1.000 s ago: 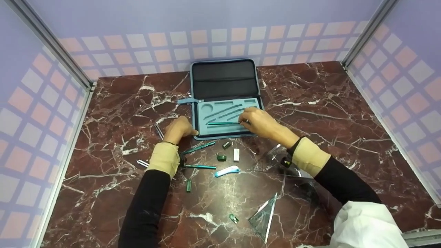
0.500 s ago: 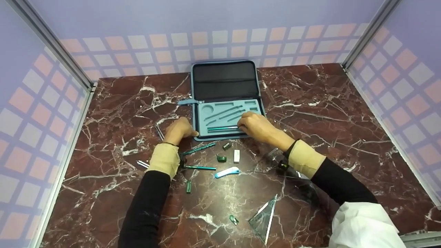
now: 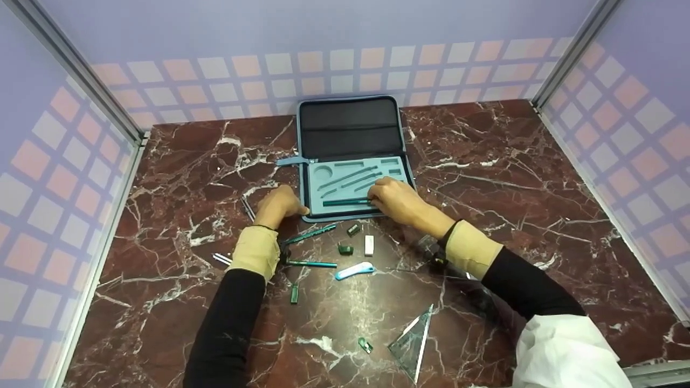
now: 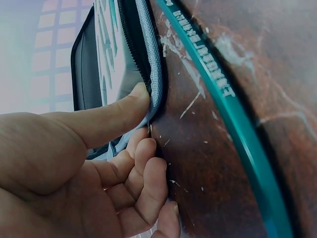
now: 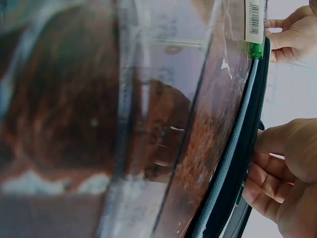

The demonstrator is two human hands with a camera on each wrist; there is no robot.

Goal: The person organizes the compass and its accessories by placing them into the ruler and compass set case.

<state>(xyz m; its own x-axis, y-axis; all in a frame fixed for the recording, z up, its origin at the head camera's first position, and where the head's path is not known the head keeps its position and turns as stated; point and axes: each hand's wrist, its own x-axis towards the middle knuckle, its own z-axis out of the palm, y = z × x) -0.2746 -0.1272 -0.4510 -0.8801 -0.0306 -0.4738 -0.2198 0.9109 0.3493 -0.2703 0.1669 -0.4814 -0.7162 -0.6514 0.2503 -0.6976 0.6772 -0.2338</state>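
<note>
A blue zip case lies open, its pale blue foam insert cut with shaped slots. My left hand grips the case's near left corner. In the left wrist view, the thumb presses on the zip edge, with the other fingers curled below it. A teal pencil lies along the long front slot of the insert. My right hand pinches it at its right end, which the fingers hide. In the right wrist view, that hand is over the case's zipped edge.
In front of the case lie teal pencils, a white eraser, a green sharpener and a blue-and-white cutter. A clear set square lies nearer. Clear plastic fills much of the right wrist view.
My right hand has moved slightly toward me and left, bringing the teal pencil down from over the insert into line with the front slot. The left hand has stayed at the corner.
</note>
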